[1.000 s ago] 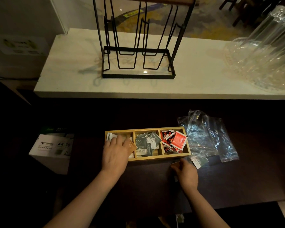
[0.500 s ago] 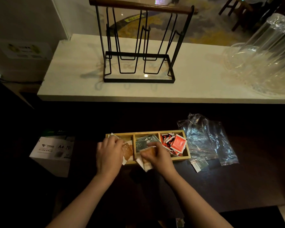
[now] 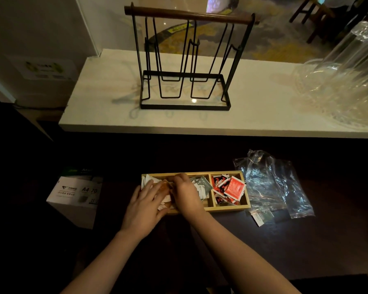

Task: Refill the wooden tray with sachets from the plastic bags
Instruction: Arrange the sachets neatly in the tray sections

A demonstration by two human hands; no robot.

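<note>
The wooden tray [image 3: 229, 209] lies on the dark counter and has three compartments. My left hand [image 3: 145, 202] covers the left compartment, with fingers and thumb around a stack of orange and white sachets [image 3: 165, 188]. My right hand [image 3: 187, 194] comes in from the right and pinches the same stack at its far end. Grey-green sachets [image 3: 203, 184] fill the middle compartment, partly hidden by my right hand. Red sachets [image 3: 233, 187] fill the right one. Crumpled clear plastic bags [image 3: 272, 183] lie just right of the tray, and a loose sachet [image 3: 260, 217] rests by their near edge.
A white raised ledge [image 3: 115, 111] runs behind the counter with a black wire rack [image 3: 185, 105] on it and clear glassware [image 3: 338, 81] at the right. A white A4 paper box [image 3: 74, 194] sits left of the tray, lower down.
My right hand picked up sachets from the counter by the bags and carried them left to the left compartment. My left hand stayed on that compartment. The camera tilted slightly.
</note>
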